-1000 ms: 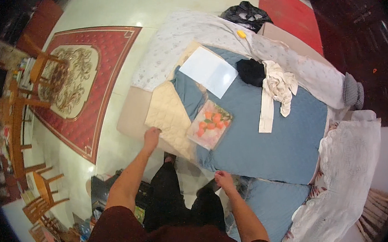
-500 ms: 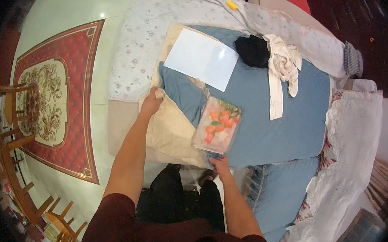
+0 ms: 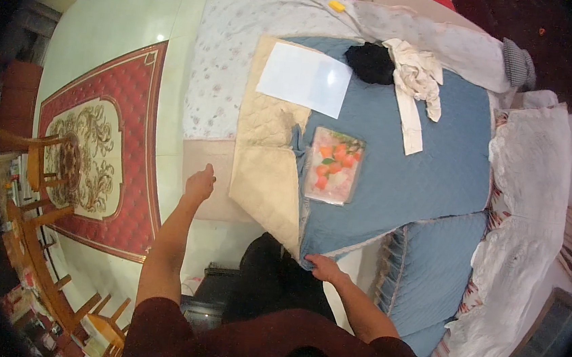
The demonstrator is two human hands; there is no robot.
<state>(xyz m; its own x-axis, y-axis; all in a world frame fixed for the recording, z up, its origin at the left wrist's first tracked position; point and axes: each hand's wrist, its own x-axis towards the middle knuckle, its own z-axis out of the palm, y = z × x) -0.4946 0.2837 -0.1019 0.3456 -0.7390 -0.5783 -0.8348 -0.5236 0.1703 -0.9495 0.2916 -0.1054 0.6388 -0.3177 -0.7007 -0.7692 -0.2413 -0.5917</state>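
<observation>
A blue quilted cover [image 3: 389,167] lies spread over a bed-like surface, its beige side [image 3: 265,180] turned up along the left. At the near edge my right hand [image 3: 324,268] is closed on the cover's corner. My left hand [image 3: 200,184] is off the cloth, left of the beige part, its fingers loosely apart with nothing in them. On the cover rest a clear-covered pack with an orange fruit print [image 3: 332,167] and a white glossy sheet [image 3: 306,79]. Farther back are a crumpled cream garment [image 3: 417,81] and a black cloth [image 3: 371,63].
A floral sheet [image 3: 220,71] shows beneath the cover at the left and far sides, with a yellow object [image 3: 336,6] on it. White-draped seating [image 3: 533,193] and a blue cushion [image 3: 424,265] are at the right. Left are a red patterned rug [image 3: 137,186] and wooden chairs [image 3: 45,168].
My left hand has let go of the beige cloth and moved slightly left and nearer. The turned-up beige part now lies flatter over the blue. My right hand has drawn the corner nearer.
</observation>
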